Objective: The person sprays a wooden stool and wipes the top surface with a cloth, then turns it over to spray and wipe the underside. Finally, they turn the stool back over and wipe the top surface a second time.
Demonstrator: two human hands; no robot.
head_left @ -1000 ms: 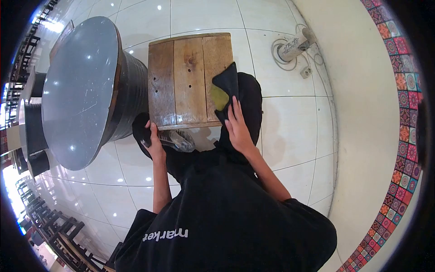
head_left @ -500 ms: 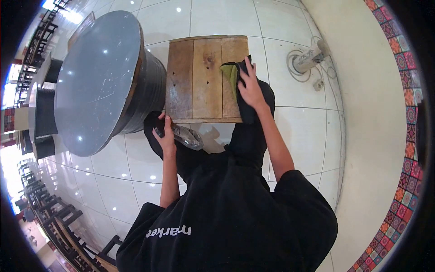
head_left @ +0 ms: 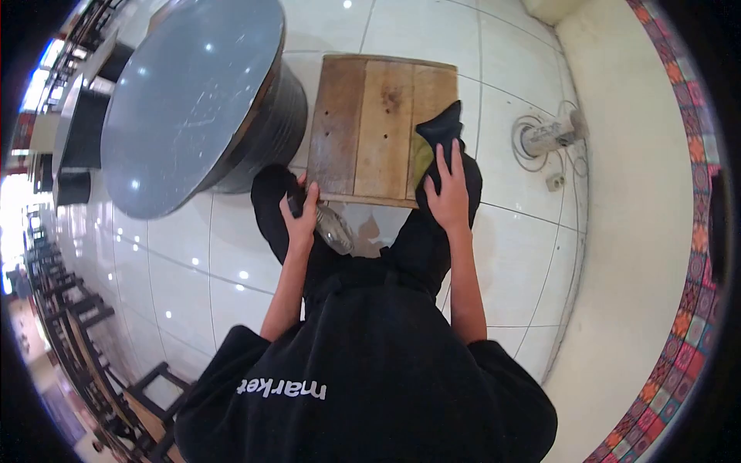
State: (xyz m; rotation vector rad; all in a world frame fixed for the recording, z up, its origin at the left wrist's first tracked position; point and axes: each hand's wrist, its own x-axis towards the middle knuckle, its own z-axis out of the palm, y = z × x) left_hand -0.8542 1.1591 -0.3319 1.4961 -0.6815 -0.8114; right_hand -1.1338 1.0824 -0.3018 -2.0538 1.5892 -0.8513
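A wooden plank-topped stool (head_left: pixel 384 127) stands in front of my knees, with dark holes in its boards. My right hand (head_left: pixel 449 193) is at the stool's near right corner, holding a cloth (head_left: pixel 444 127) that is black on one side and yellow-green on the other. Part of the cloth lies over the right board, and some of it is hidden under my fingers. By the near left corner, my left hand (head_left: pixel 301 214) grips a clear plastic spray bottle (head_left: pixel 335 231) by its dark top. The bottle tilts over my left thigh.
A round grey-topped table (head_left: pixel 193 100) on a dark drum base stands close on the left. To the right, a pipe stub (head_left: pixel 544 139) with coiled cable and a socket (head_left: pixel 555 182) sits by the wall (head_left: pixel 633 193). Dark stools and tables line the far left.
My right hand has drawn the cloth nearer to me along the stool's right side, and the cloth has folded over. My left hand still holds the bottle. The view has shifted.
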